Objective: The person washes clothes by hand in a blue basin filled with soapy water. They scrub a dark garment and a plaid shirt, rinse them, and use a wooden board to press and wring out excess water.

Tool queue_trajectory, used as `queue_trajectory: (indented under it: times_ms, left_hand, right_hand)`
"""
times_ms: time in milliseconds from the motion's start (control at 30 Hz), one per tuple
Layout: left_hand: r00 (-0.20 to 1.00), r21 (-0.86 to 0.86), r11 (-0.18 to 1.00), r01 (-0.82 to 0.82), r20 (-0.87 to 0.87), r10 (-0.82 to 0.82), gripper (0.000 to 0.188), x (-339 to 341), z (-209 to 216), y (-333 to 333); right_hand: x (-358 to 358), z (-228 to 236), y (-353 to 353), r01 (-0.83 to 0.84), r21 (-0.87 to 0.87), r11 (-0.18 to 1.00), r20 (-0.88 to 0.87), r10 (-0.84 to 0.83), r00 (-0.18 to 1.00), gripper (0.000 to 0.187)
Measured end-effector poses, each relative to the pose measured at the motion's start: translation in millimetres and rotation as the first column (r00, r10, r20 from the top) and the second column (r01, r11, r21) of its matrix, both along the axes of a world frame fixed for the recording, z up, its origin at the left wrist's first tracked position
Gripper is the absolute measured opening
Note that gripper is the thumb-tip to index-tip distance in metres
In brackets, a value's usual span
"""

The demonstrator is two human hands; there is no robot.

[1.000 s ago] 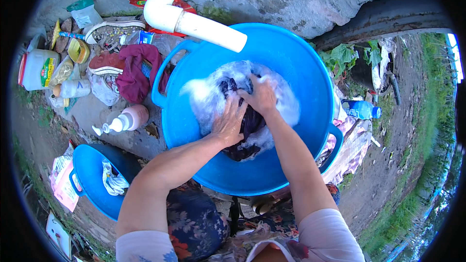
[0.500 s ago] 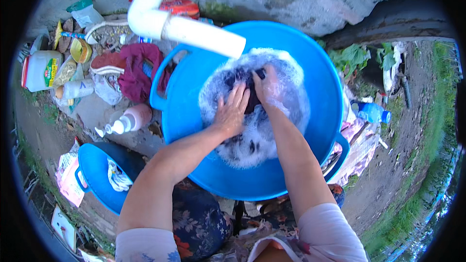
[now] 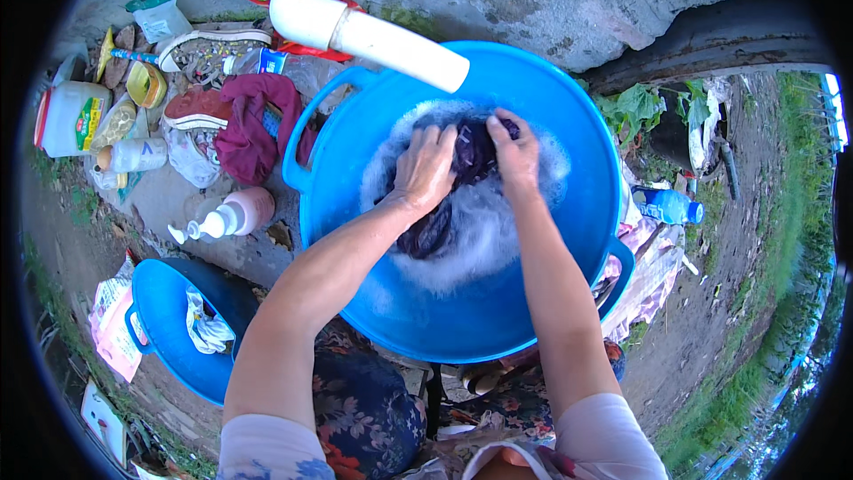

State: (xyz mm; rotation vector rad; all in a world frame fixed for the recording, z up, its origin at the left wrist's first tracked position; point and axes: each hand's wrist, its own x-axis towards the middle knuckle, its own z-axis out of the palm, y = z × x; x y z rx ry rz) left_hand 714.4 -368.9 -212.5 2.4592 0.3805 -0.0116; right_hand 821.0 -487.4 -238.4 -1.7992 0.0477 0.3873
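A large blue basin holds foamy water and a dark wet cloth, bunched up and partly sunk in the suds. On its left side, my left hand curls its fingers over the fabric. My right hand pinches a fold of the same cloth at its upper right. Between the two hands the fabric is stretched a little above the foam. Part of it trails below my left hand. What kind of garment it is cannot be made out.
A white pipe overhangs the basin's far rim. At left lie a maroon cloth, a pink pump bottle, shoes and a white jug. A smaller blue tub leans at lower left. A blue-capped bottle lies at right.
My left hand has gone from flat on the cloth to curled on it. My right hand has come up out of the foam and moved right, lifting more of the cloth into sight.
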Motion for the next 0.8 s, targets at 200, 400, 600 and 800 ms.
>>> queue_trajectory:
  times_ms: [200,400,600,800]
  left_hand:
    - [0.956,-0.350,0.892,0.286,0.165,-0.242,0.086,-48.8,28.4,-49.8]
    - [0.910,0.123,0.945,0.303,-0.331,-0.249,0.112,-60.9,-5.7,-36.1]
    - [0.651,0.034,0.877,0.479,-0.684,-0.329,0.069,-85.1,-96.8,-55.3]
    - [0.906,0.110,0.911,0.397,-0.208,-0.369,0.091,-65.7,-28.7,-38.1]
  right_hand:
    - [-34.6,-13.5,-48.5,0.134,-0.356,0.925,-0.002,-0.144,0.990,0.092]
    - [-83.9,-0.4,-57.5,-0.045,-0.328,0.944,-0.048,0.031,0.998,0.033]
    - [-148.2,5.9,-2.5,-0.259,-0.714,0.650,0.050,0.417,0.908,0.047]
    - [-34.2,-8.1,-17.7,0.022,-0.446,0.895,0.204,0.078,0.976,0.037]
